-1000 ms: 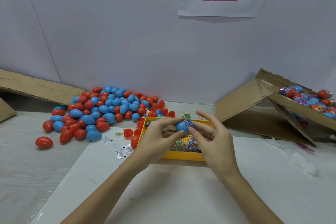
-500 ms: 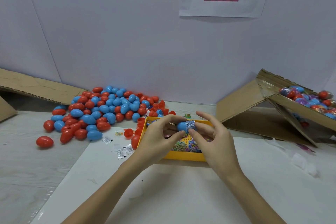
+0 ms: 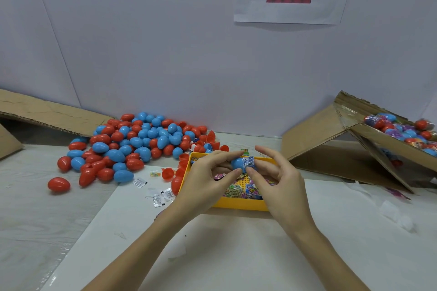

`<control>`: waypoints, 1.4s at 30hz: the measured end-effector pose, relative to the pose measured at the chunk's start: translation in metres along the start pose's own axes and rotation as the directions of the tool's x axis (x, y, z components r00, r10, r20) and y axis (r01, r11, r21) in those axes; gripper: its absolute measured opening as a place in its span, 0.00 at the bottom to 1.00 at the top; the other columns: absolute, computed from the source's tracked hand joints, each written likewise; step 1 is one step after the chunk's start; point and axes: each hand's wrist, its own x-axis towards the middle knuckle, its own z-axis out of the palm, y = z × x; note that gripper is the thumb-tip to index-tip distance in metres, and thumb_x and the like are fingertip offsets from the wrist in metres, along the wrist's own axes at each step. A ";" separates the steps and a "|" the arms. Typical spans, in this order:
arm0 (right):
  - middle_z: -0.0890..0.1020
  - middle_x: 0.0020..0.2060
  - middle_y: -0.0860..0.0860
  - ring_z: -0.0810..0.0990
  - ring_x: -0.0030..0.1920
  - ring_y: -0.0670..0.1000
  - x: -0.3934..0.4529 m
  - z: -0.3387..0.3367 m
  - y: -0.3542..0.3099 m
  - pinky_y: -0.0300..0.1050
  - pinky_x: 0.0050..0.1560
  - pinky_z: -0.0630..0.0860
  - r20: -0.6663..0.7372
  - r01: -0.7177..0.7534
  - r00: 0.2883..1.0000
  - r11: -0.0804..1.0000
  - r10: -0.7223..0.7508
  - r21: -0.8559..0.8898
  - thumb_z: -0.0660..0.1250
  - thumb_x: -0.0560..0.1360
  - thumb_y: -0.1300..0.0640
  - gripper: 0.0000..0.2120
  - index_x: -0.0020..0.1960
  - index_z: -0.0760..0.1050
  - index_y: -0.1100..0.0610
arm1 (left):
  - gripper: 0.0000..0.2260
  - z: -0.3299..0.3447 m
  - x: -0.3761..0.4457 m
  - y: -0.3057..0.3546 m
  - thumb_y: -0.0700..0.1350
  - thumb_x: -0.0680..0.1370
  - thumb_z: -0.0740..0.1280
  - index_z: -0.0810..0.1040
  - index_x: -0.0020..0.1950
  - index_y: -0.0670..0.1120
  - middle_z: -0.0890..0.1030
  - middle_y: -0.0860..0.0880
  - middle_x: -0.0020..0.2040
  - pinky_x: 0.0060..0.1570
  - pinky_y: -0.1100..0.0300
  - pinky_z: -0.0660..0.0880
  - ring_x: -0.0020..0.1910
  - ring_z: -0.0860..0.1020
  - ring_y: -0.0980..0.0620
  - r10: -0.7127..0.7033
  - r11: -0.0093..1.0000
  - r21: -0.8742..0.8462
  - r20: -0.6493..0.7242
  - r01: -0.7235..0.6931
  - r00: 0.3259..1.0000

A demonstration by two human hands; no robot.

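Observation:
Above a yellow tray (image 3: 238,203), both my hands hold one blue plastic egg (image 3: 238,163). My left hand (image 3: 208,182) pinches its left end between thumb and forefinger. My right hand (image 3: 279,179) pinches a printed film sleeve (image 3: 248,162) that sits over the egg's right end. The tray holds several colourful printed sleeves (image 3: 243,190), partly hidden by my hands.
A heap of red and blue eggs (image 3: 132,144) lies at the left against the wall, with one red egg (image 3: 58,184) apart. Small white packets (image 3: 159,198) lie by the tray. A tilted cardboard box (image 3: 387,139) at the right holds wrapped eggs. Flat cardboard (image 3: 47,113) lies far left.
My hands and the egg have barely shifted; the sleeve stays on the egg's right end.

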 end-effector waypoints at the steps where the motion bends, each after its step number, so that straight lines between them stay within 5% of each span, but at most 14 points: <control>1: 0.88 0.48 0.41 0.85 0.52 0.41 0.000 0.000 0.000 0.45 0.52 0.84 0.004 -0.008 1.000 1.000 0.008 0.020 0.74 0.77 0.57 0.21 0.68 0.76 0.47 | 0.19 0.000 0.000 0.001 0.39 0.78 0.73 0.79 0.70 0.48 0.82 0.51 0.58 0.54 0.64 0.80 0.52 0.83 0.58 0.017 1.000 0.013 -0.003 -0.017 1.000; 7: 0.88 0.47 0.41 0.86 0.51 0.42 0.003 -0.002 0.000 0.37 0.49 0.82 0.052 -0.090 0.995 0.982 0.082 0.165 0.74 0.77 0.58 0.18 0.65 0.78 0.48 | 0.23 0.004 -0.003 0.002 0.42 0.74 0.77 0.77 0.68 0.43 0.82 0.52 0.55 0.53 0.69 0.77 0.53 0.81 0.61 0.183 0.969 0.182 -0.065 -0.169 0.981; 12: 0.88 0.50 0.45 0.87 0.53 0.45 0.004 -0.003 -0.001 0.45 0.52 0.84 0.106 -0.164 0.984 0.965 0.144 0.204 0.75 0.76 0.57 0.16 0.63 0.80 0.50 | 0.19 0.004 -0.003 0.000 0.41 0.74 0.76 0.80 0.64 0.44 0.83 0.52 0.56 0.54 0.71 0.77 0.55 0.81 0.61 0.224 0.949 0.245 -0.075 -0.200 0.972; 15: 0.88 0.50 0.46 0.87 0.53 0.46 0.005 -0.004 0.000 0.41 0.49 0.84 0.143 -0.238 0.969 0.925 0.203 0.295 0.75 0.76 0.56 0.14 0.60 0.82 0.50 | 0.20 0.005 -0.003 -0.001 0.39 0.75 0.76 0.80 0.66 0.44 0.83 0.52 0.57 0.56 0.66 0.79 0.54 0.82 0.59 0.221 0.948 0.249 -0.075 -0.197 0.972; 21: 0.88 0.52 0.53 0.87 0.55 0.52 0.005 -0.002 -0.001 0.47 0.57 0.81 0.201 -0.396 0.918 0.785 0.341 0.476 0.75 0.71 0.51 0.19 0.60 0.82 0.56 | 0.19 0.007 -0.004 0.002 0.38 0.78 0.73 0.78 0.69 0.44 0.81 0.50 0.59 0.58 0.60 0.79 0.55 0.81 0.54 0.242 0.947 0.223 -0.018 -0.232 0.970; 27: 0.86 0.54 0.57 0.87 0.50 0.52 0.007 -0.003 -0.014 0.45 0.52 0.84 0.400 -0.572 0.810 0.429 0.429 0.699 0.74 0.73 0.57 0.17 0.60 0.82 0.62 | 0.20 0.009 -0.007 0.006 0.42 0.83 0.67 0.74 0.74 0.52 0.77 0.57 0.61 0.59 0.60 0.75 0.61 0.76 0.48 0.238 0.961 0.145 -0.009 -0.234 0.971; 31: 0.86 0.52 0.59 0.88 0.48 0.53 0.005 0.000 -0.023 0.46 0.50 0.85 0.503 -0.652 0.733 0.259 0.458 0.713 0.77 0.68 0.57 0.10 0.47 0.87 0.61 | 0.19 0.010 -0.007 0.002 0.42 0.85 0.62 0.71 0.76 0.54 0.76 0.58 0.67 0.63 0.61 0.74 0.67 0.75 0.50 0.228 0.968 0.098 0.026 -0.229 0.973; 35: 0.86 0.50 0.59 0.88 0.48 0.54 0.003 -0.001 -0.026 0.47 0.46 0.85 0.551 -0.686 0.690 0.178 0.470 0.706 0.76 0.69 0.57 0.08 0.44 0.88 0.61 | 0.20 0.011 -0.006 -0.003 0.39 0.86 0.60 0.70 0.76 0.54 0.75 0.58 0.69 0.67 0.62 0.72 0.71 0.72 0.51 0.255 0.958 0.122 0.057 -0.261 0.965; 42: 0.86 0.52 0.59 0.87 0.50 0.57 0.001 -0.002 -0.030 0.50 0.48 0.85 0.568 -0.711 0.660 0.165 0.492 0.683 0.78 0.68 0.56 0.19 0.58 0.84 0.60 | 0.21 0.010 -0.006 -0.005 0.39 0.85 0.61 0.70 0.77 0.54 0.77 0.58 0.67 0.64 0.64 0.72 0.68 0.75 0.51 0.308 0.936 0.168 0.037 -0.309 0.951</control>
